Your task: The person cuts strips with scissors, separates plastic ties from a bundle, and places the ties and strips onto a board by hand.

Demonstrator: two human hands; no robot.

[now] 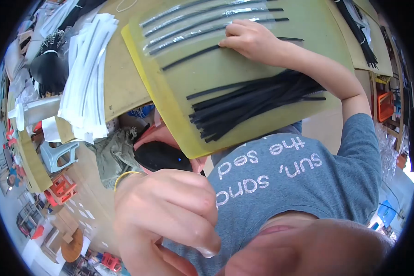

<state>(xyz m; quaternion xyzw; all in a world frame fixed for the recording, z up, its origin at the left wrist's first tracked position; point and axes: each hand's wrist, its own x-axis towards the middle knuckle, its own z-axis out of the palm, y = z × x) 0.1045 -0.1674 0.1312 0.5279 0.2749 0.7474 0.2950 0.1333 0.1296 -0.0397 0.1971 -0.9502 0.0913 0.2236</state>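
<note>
My right hand [250,41] is over the yellow-green mat [170,110], its thumb and fingertips pinched on a single thin black strip [191,57]. Above that strip lie several similar strips in clear plastic film [207,20]. Nearer my body, a loose bundle of black strips [257,103] rests on the mat. My left hand [170,211], with a yellow band at its wrist, is raised close to the camera, away from the mat. Its fingers are curled; their inner side is hidden, so anything held there cannot be made out.
White strips [89,73] are piled on the table left of the mat. More black strips [359,37] hang over the right table's edge. Below at left are a light blue stool [60,154], a red stool [62,188] and grey-green cloth [112,156].
</note>
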